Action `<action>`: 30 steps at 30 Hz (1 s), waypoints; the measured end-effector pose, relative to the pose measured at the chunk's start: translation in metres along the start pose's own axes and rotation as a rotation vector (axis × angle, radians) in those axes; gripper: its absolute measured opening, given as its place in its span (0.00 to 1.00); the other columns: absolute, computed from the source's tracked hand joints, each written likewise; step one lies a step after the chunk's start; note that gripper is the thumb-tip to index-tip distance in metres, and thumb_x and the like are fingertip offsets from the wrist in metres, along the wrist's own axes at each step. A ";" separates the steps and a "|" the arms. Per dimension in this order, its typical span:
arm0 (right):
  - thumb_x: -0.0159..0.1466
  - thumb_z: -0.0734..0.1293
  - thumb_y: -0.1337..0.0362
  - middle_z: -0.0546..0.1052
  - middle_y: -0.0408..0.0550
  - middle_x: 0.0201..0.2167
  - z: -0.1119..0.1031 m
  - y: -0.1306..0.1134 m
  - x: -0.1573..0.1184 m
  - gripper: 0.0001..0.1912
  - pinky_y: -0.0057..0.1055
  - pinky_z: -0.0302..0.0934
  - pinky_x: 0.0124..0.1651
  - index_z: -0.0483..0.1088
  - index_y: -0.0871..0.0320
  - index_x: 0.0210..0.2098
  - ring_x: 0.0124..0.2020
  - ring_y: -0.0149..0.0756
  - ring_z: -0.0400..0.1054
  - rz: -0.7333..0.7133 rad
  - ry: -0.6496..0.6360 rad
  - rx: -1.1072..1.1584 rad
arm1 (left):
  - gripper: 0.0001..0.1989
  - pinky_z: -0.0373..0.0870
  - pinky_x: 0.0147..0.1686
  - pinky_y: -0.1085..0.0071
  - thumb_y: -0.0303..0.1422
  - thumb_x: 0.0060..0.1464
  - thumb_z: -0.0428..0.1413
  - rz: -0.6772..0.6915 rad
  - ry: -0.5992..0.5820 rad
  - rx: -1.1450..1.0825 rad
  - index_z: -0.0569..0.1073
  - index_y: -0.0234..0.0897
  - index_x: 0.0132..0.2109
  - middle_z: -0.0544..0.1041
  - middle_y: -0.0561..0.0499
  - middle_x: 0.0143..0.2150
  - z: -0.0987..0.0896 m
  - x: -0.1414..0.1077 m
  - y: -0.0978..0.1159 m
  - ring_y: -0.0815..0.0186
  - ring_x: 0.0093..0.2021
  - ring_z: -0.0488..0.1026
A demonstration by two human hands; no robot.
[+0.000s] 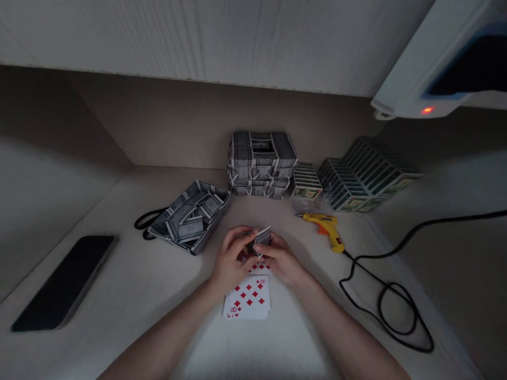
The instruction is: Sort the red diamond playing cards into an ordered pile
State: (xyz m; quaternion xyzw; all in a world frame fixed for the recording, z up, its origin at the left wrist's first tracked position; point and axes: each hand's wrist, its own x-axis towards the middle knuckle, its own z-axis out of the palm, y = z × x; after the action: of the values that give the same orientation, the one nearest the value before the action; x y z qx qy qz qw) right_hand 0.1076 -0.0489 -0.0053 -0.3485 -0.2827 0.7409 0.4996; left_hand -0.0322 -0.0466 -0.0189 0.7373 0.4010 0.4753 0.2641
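Both hands meet near the middle of the table around a playing card (263, 240) with a dark patterned back. My right hand (281, 256) grips the card, its thumb lying across the patterned face. From the other side, my left hand (236, 256) pinches the card's left edge between fingers and thumb. Whether the card is folded, or more than one, I cannot tell. Just below the hands lies a small stack of playing cards (249, 301), face up with the eight of diamonds on top. Another red diamond card shows partly beneath the fingers.
A tray made of cards (192, 245) holds several folded pieces at left, scissors-like black loops (148, 219) beside it. Behind stand a card-built box (261, 171) and stacked card packs (356, 184). A yellow glue gun (327, 224) with a black cord (396, 287) lies right; a phone (65, 282) lies left.
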 end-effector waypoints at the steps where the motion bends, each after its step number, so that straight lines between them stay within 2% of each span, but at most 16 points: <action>1: 0.45 0.72 0.68 0.71 0.41 0.26 0.000 0.000 0.000 0.14 0.24 0.56 0.26 0.68 0.57 0.31 0.26 0.28 0.64 0.000 0.001 -0.004 | 0.23 0.71 0.26 0.73 0.30 0.44 0.59 0.002 0.001 -0.003 0.65 0.45 0.50 0.64 0.48 0.48 0.000 0.000 0.000 0.76 0.27 0.66; 5: 0.44 0.73 0.67 0.71 0.41 0.25 0.001 0.000 -0.001 0.15 0.25 0.57 0.25 0.67 0.57 0.30 0.27 0.30 0.65 0.009 0.006 -0.012 | 0.24 0.70 0.26 0.73 0.32 0.43 0.60 0.011 -0.004 -0.028 0.65 0.45 0.49 0.64 0.48 0.47 0.000 0.001 0.001 0.76 0.27 0.66; 9: 0.43 0.73 0.67 0.71 0.41 0.27 0.002 0.002 -0.001 0.16 0.25 0.58 0.25 0.66 0.56 0.31 0.29 0.31 0.65 -0.024 0.035 -0.012 | 0.24 0.71 0.30 0.70 0.34 0.43 0.60 0.019 0.004 0.013 0.66 0.46 0.49 0.62 0.48 0.48 -0.001 0.003 0.003 0.70 0.34 0.68; 11: 0.45 0.72 0.66 0.71 0.41 0.30 0.003 0.004 -0.001 0.17 0.27 0.59 0.27 0.64 0.55 0.33 0.30 0.32 0.65 -0.093 0.065 -0.045 | 0.23 0.71 0.34 0.68 0.34 0.42 0.61 0.008 0.022 0.053 0.67 0.46 0.48 0.60 0.48 0.49 -0.002 0.003 0.004 0.69 0.35 0.67; 14: 0.44 0.73 0.66 0.70 0.42 0.33 0.005 0.005 -0.003 0.22 0.30 0.61 0.35 0.61 0.52 0.36 0.34 0.33 0.65 -0.312 0.153 -0.184 | 0.26 0.70 0.33 0.69 0.36 0.40 0.62 -0.033 0.032 0.037 0.66 0.46 0.49 0.59 0.48 0.49 -0.002 0.002 0.003 0.71 0.33 0.66; 16: 0.44 0.73 0.68 0.69 0.43 0.37 0.007 0.003 -0.005 0.26 0.33 0.61 0.42 0.59 0.51 0.39 0.39 0.35 0.65 -0.484 0.209 -0.290 | 0.31 0.69 0.29 0.72 0.38 0.39 0.62 -0.078 0.019 -0.063 0.62 0.45 0.52 0.60 0.47 0.49 -0.002 0.001 0.001 0.72 0.31 0.66; 18: 0.44 0.73 0.68 0.68 0.46 0.41 0.008 0.002 -0.006 0.29 0.36 0.58 0.48 0.57 0.51 0.41 0.44 0.37 0.63 -0.591 0.234 -0.352 | 0.32 0.68 0.27 0.73 0.40 0.44 0.59 -0.139 -0.021 -0.216 0.57 0.43 0.55 0.63 0.46 0.47 -0.002 0.001 -0.003 0.72 0.29 0.66; 22: 0.46 0.73 0.68 0.68 0.49 0.44 0.008 0.003 -0.009 0.30 0.39 0.56 0.51 0.56 0.50 0.43 0.47 0.39 0.63 -0.643 0.217 -0.419 | 0.23 0.69 0.30 0.71 0.42 0.53 0.48 -0.279 -0.087 -0.502 0.57 0.39 0.55 0.68 0.45 0.46 -0.004 0.003 -0.006 0.67 0.35 0.69; 25: 0.46 0.72 0.68 0.68 0.50 0.45 0.007 0.007 -0.011 0.29 0.40 0.55 0.51 0.58 0.51 0.44 0.48 0.40 0.63 -0.691 0.196 -0.507 | 0.22 0.68 0.40 0.68 0.42 0.52 0.50 -0.305 -0.096 -0.625 0.61 0.38 0.53 0.69 0.45 0.47 -0.005 0.005 -0.003 0.63 0.45 0.68; 27: 0.47 0.72 0.68 0.69 0.50 0.45 0.006 0.010 -0.012 0.29 0.40 0.55 0.51 0.58 0.52 0.45 0.48 0.41 0.63 -0.706 0.178 -0.549 | 0.22 0.66 0.44 0.67 0.42 0.51 0.52 -0.324 -0.146 -0.698 0.63 0.38 0.51 0.70 0.44 0.48 -0.005 0.006 -0.002 0.61 0.48 0.67; 30: 0.48 0.72 0.68 0.69 0.52 0.45 0.003 0.011 -0.011 0.30 0.41 0.57 0.50 0.57 0.53 0.46 0.47 0.41 0.64 -0.725 0.153 -0.577 | 0.23 0.69 0.38 0.68 0.40 0.49 0.54 -0.432 -0.228 -0.840 0.63 0.37 0.52 0.70 0.43 0.48 -0.005 0.005 -0.001 0.60 0.45 0.69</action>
State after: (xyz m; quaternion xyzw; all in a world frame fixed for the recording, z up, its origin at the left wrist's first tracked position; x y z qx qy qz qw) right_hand 0.1022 -0.0633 -0.0095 -0.4056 -0.5431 0.3818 0.6283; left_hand -0.0361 -0.0412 -0.0152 0.5141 0.2871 0.4466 0.6737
